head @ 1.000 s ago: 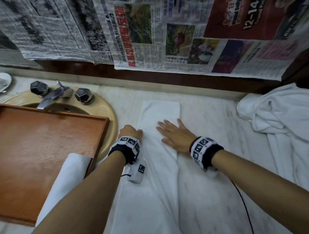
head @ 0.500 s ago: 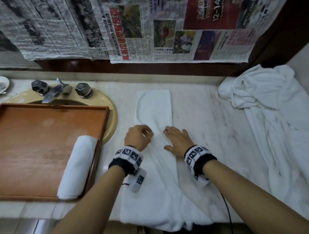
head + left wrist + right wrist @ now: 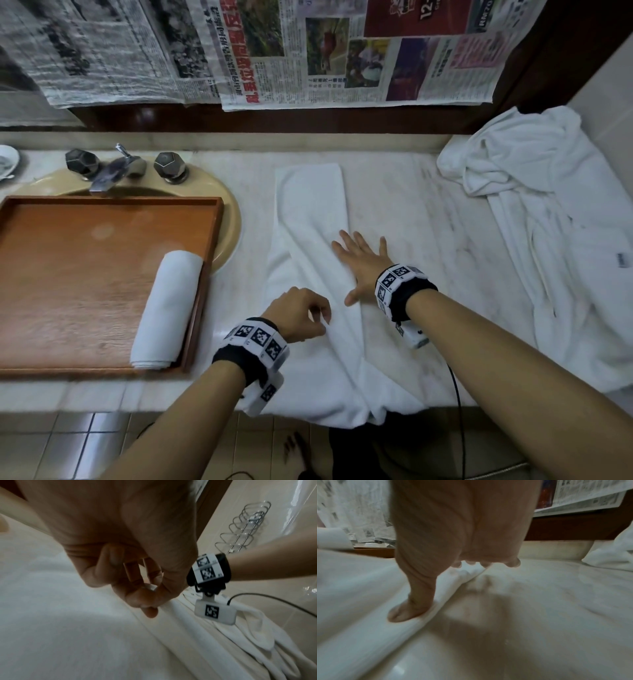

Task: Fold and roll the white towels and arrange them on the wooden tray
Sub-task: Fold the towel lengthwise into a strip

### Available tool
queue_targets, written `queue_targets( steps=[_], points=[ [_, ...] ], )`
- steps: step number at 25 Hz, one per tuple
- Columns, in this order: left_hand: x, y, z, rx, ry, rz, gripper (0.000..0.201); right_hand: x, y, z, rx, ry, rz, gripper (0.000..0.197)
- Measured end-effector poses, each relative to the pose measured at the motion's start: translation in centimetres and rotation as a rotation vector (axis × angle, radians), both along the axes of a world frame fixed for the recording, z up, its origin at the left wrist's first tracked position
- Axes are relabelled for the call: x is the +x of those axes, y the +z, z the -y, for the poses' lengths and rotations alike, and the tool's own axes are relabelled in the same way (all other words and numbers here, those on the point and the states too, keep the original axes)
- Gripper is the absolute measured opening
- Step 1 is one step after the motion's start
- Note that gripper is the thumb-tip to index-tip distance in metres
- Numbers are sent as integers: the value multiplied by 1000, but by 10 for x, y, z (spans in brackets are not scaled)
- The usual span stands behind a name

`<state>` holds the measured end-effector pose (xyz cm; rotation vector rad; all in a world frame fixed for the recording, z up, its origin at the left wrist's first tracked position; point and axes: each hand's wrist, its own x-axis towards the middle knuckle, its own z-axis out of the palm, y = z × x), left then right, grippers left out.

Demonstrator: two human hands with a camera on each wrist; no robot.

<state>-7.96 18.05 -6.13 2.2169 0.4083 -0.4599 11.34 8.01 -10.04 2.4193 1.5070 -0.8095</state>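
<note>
In the middle of the head view a long folded white towel [image 3: 318, 260] lay on the marble counter [image 3: 421, 219], its near end hanging over the edge. The right hand [image 3: 359, 263] pressed flat on its right fold with fingers spread wide, while the left hand [image 3: 298, 317], fingers curled, pinched the cloth lower down. At left, a rolled towel [image 3: 168, 308] rested inside the wooden tray [image 3: 85, 274] against its right rim.

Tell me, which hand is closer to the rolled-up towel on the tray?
Left. The left hand is just right of the rolled towel, pinching the flat towel; the right hand lies farther right.
</note>
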Motion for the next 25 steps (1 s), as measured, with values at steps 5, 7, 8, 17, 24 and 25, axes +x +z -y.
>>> queue_targets(
  steps=[5,7,8,17,24,25],
  points=[
    [-32,9,-24,-140,100,103,14,-13,-1,9,17,-14,33,117],
    [-44,-3,-30,-125,183,69,13,-21,4,11,56,-45,47,108],
    [-48,-9,-29,-108,227,27,12,-26,7,11,102,-61,62,100],
    [-61,-37,42,155,-135,106,36,-74,-5,50,349,-196,0,20],
    [-55,-31,58,165,-209,137,33,-88,-4,76,127,-177,-121,84],
    [-56,-29,60,150,-211,130,33,-87,-6,79,100,-178,-145,91]
  ],
)
